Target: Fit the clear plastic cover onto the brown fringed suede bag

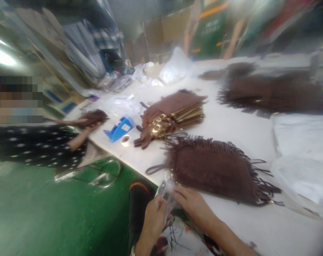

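Pale object (162, 187), slim, dark-marked, single, is near, gripped by my left hand (155, 215); whether my right hand (195, 205) grips, I cannot tell. Right lies one fringed brown bag (211, 170); far left, one blue tape dispenser (116, 133).

No text, brand or number can be read; small pale marks (211, 25) on the dark green, orange-banded surface (208, 38) beyond the tabletop (227, 126) resemble lettering but are too blurred to make out

Single head-worn view, facing forward and down, close above the white table (230, 126)
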A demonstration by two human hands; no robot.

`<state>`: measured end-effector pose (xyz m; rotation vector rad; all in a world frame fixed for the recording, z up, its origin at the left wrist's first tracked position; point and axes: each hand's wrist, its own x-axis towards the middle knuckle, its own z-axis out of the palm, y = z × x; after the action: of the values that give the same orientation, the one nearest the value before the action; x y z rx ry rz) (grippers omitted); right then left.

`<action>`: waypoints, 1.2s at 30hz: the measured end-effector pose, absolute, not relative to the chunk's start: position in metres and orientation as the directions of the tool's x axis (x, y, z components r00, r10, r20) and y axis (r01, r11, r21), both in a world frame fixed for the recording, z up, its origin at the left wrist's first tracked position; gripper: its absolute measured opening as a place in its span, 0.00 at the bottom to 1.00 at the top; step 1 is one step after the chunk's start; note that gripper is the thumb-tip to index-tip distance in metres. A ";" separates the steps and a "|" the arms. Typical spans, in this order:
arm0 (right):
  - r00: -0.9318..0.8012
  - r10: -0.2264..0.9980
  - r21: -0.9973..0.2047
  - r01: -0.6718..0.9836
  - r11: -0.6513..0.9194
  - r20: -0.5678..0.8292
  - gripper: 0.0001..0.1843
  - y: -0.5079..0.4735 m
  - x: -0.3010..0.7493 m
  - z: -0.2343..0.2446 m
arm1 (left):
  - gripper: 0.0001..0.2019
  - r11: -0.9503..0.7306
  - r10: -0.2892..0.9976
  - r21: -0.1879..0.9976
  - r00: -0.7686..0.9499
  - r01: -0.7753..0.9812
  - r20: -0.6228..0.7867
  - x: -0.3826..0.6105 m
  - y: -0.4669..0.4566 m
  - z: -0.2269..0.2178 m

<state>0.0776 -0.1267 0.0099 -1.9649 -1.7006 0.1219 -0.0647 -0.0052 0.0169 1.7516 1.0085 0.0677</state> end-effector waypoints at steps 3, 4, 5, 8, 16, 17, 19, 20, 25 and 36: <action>0.224 0.941 -0.527 0.848 -0.060 0.255 0.28 -0.130 0.078 0.011 | 0.11 -0.015 0.681 0.821 0.607 0.571 -0.409 -0.058 -0.009 0.013; 0.243 0.937 -0.556 0.828 -0.065 0.252 0.28 -0.133 0.078 0.011 | 0.11 0.008 0.689 0.825 0.595 0.564 -0.414 -0.056 -0.010 0.012; 0.280 0.927 -0.588 0.804 -0.085 0.250 0.28 -0.135 0.078 0.012 | 0.12 0.031 0.691 0.827 0.586 0.561 -0.424 -0.055 -0.011 0.011; 0.519 0.824 -0.704 0.672 -0.229 0.227 0.22 -0.144 0.075 0.014 | 0.13 0.078 0.675 0.827 0.581 0.557 -0.455 -0.050 -0.013 0.009; 0.661 0.708 -0.928 0.046 -0.370 -0.250 0.17 -0.142 0.055 0.018 | 0.13 -0.146 0.695 0.772 0.620 0.619 -0.365 -0.040 -0.011 0.017; 0.654 0.693 -0.931 -0.047 -0.363 -0.303 0.19 -0.139 0.053 0.016 | 0.13 -0.220 0.700 0.754 0.639 0.619 -0.320 -0.039 -0.011 0.019; 0.652 0.648 -0.915 -0.209 -0.346 -0.393 0.22 -0.133 0.052 0.012 | 0.13 -0.344 0.696 0.715 0.676 0.608 -0.240 -0.037 -0.012 0.022; 0.662 0.621 -0.906 -0.263 -0.332 -0.420 0.23 -0.131 0.052 0.010 | 0.12 -0.383 0.692 0.699 0.689 0.604 -0.216 -0.036 -0.013 0.022; 0.686 0.593 -0.906 -0.343 -0.248 -0.422 0.24 -0.124 0.057 0.002 | 0.11 -0.406 0.707 0.685 0.683 0.605 -0.184 -0.027 -0.013 0.018; 0.633 0.579 -0.851 -0.461 -0.251 -0.514 0.23 -0.123 0.054 -0.007 | 0.12 -0.322 0.720 0.778 0.673 0.539 -0.168 -0.023 -0.021 0.012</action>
<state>0.0539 -0.1227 -0.0074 -1.5378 -0.1021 0.9842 -0.0227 -0.0208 0.0115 2.0099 0.9729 0.2609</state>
